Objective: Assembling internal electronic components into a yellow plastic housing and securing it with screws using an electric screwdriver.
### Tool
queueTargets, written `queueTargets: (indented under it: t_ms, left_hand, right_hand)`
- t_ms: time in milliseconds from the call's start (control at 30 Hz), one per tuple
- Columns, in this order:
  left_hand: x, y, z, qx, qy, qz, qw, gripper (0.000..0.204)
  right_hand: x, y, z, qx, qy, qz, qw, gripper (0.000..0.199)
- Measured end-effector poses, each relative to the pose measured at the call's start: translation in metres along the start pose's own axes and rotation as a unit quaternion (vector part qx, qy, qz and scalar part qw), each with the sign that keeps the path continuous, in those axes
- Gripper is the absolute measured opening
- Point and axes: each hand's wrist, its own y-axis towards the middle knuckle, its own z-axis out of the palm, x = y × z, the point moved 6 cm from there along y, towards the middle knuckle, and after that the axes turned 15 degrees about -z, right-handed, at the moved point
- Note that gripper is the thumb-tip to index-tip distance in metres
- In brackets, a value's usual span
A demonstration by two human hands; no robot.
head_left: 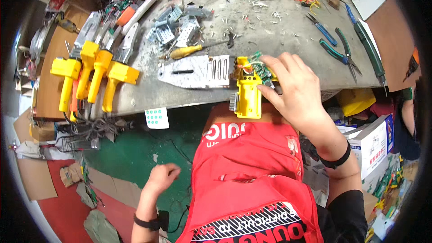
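Note:
At the table's front edge, my right hand (pixel 294 83) is closed on a small green circuit board (pixel 265 74), pinched between thumb and fingers. The board sits over the upper part of an open yellow plastic housing (pixel 249 99), with thin wires showing beside it. Left of the housing, a flat slotted silver metal plate (pixel 195 72) lies against or very near it; the exact contact is unclear. Below the table edge, away from the work, hangs my left hand (pixel 164 177). Its fingers are curled in, and nothing shows in them.
Several yellow-handled tools (pixel 90 74) with silver plates stand at the left. A yellow-handled screwdriver (pixel 186 52) lies behind the plate, near metal brackets (pixel 180 24). Pliers (pixel 346 56), cutters (pixel 323 29) and a dark green pen-shaped tool (pixel 369 47) lie at the right.

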Motion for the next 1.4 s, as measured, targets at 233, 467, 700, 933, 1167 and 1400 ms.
queueTargets:
  t_ms: [233, 467, 700, 933, 1167, 1400]
  left_hand:
    - [-0.238, -0.020, -0.141, -0.350, 0.032, 0.409, 0.842, 0.063]
    - [-0.267, 0.035, -0.129, -0.298, 0.070, 0.422, 0.854, 0.081]
    - [-0.268, 0.028, -0.122, -0.298, 0.081, 0.391, 0.867, 0.079]
    - [-0.263, 0.033, -0.121, -0.295, 0.009, 0.396, 0.869, 0.076]
    - [-0.263, 0.033, -0.123, -0.287, 0.004, 0.409, 0.866, 0.077]
    - [-0.255, 0.037, -0.126, -0.246, -0.020, 0.387, 0.889, 0.080]
  right_hand:
    - [-0.017, -0.001, -0.010, -0.086, 0.056, 0.014, 0.995, 0.022]
    - [-0.061, -0.008, -0.048, -0.121, 0.088, 0.120, 0.981, 0.013]
    - [-0.125, 0.018, -0.081, -0.140, 0.048, 0.193, 0.970, 0.020]
    - [-0.029, 0.039, 0.000, 0.024, 0.087, -0.083, 0.992, 0.036]
    - [-0.024, 0.038, 0.030, 0.013, 0.181, -0.076, 0.980, 0.013]
    - [-0.064, 0.025, 0.017, 0.080, 0.170, 0.054, 0.981, 0.015]
